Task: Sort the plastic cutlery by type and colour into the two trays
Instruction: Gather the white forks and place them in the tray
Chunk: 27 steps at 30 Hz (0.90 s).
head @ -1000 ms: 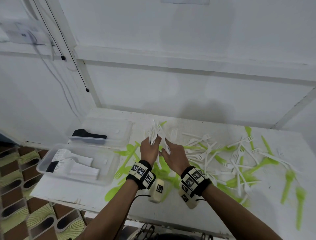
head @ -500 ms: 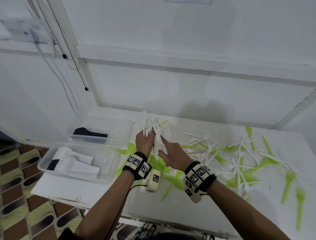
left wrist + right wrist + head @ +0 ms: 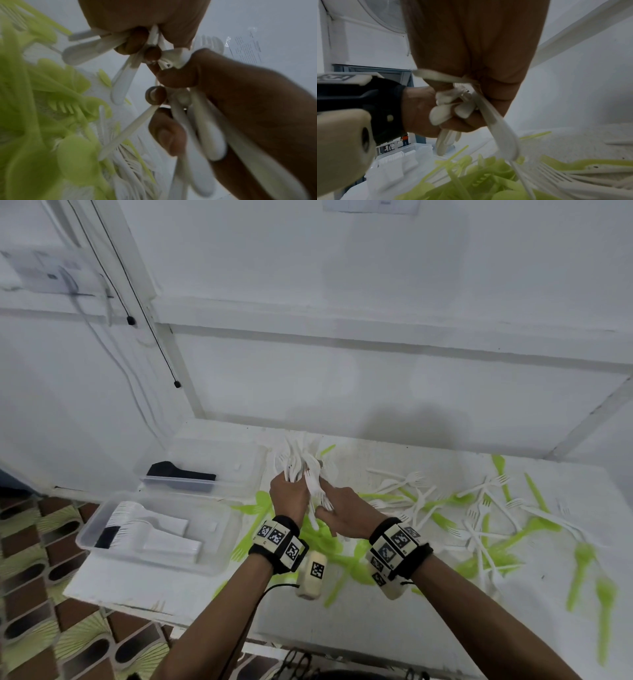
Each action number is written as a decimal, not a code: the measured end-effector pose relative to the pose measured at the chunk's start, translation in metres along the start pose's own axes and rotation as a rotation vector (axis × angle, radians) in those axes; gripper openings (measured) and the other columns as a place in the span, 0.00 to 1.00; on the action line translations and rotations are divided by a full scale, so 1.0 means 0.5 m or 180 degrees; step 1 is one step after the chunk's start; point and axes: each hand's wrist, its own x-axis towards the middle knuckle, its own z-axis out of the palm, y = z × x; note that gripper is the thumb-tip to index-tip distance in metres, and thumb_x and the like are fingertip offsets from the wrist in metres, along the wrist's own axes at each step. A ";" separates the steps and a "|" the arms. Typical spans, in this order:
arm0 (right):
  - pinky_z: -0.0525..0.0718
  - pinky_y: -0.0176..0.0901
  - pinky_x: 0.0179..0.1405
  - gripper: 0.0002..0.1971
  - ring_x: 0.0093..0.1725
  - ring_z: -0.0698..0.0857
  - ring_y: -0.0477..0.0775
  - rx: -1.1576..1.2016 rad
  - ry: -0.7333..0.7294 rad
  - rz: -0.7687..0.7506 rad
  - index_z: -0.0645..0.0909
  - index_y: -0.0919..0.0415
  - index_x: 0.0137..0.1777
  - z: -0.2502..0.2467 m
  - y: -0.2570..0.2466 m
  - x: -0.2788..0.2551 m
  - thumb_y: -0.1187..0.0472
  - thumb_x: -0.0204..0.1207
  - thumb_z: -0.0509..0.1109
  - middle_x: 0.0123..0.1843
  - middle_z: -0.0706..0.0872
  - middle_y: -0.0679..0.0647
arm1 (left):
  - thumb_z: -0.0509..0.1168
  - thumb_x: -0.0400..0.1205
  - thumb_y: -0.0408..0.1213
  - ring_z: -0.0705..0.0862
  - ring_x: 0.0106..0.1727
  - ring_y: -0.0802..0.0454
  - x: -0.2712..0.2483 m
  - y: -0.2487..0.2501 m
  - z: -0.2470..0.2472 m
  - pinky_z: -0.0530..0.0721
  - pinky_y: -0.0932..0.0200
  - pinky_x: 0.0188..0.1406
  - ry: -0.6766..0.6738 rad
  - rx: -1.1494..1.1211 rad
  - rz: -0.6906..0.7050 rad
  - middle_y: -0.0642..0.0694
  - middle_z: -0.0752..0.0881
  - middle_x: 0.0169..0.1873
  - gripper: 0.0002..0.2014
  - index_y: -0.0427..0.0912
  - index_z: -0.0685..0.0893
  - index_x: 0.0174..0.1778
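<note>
Gripping a splayed bundle of white forks [image 3: 294, 465], left hand [image 3: 287, 496] risks spilling some as right hand [image 3: 346, 513], at its 3 o'clock, pinches one fork [image 3: 317, 489] free.

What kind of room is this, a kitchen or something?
Probably a plain workroom, not a kitchen: a white table against bare white walls, patterned floor tiles, and loose cables hanging down.

two trays [image 3: 219, 546] left of scattered cutlery [image 3: 479, 518].
</note>
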 end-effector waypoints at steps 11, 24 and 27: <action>0.85 0.57 0.38 0.28 0.27 0.82 0.55 -0.0027 0.0059 -0.0193 0.64 0.63 0.84 0.031 -0.003 0.008 0.63 0.84 0.64 0.29 0.82 0.54 | 0.77 0.78 0.44 0.85 0.36 0.52 0.045 0.042 -0.025 0.83 0.53 0.42 0.0102 0.0079 0.0259 0.49 0.90 0.33 0.07 0.46 0.90 0.38; 0.83 0.43 0.29 0.16 0.24 0.86 0.59 0.1704 0.1040 0.0721 0.91 0.62 0.46 -0.053 0.020 0.007 0.47 0.76 0.80 0.44 0.95 0.51 | 0.72 0.85 0.39 0.87 0.29 0.45 0.007 0.056 -0.050 0.88 0.53 0.39 -0.0702 0.0153 0.0473 0.43 0.94 0.44 0.11 0.36 0.88 0.57; 0.81 0.44 0.32 0.16 0.26 0.86 0.57 0.1953 0.1294 0.0785 0.92 0.61 0.42 -0.052 0.018 0.009 0.46 0.73 0.82 0.36 0.92 0.57 | 0.72 0.84 0.35 0.93 0.40 0.40 -0.010 0.055 -0.029 0.90 0.52 0.46 -0.0846 -0.0044 0.0482 0.42 0.94 0.45 0.12 0.31 0.87 0.59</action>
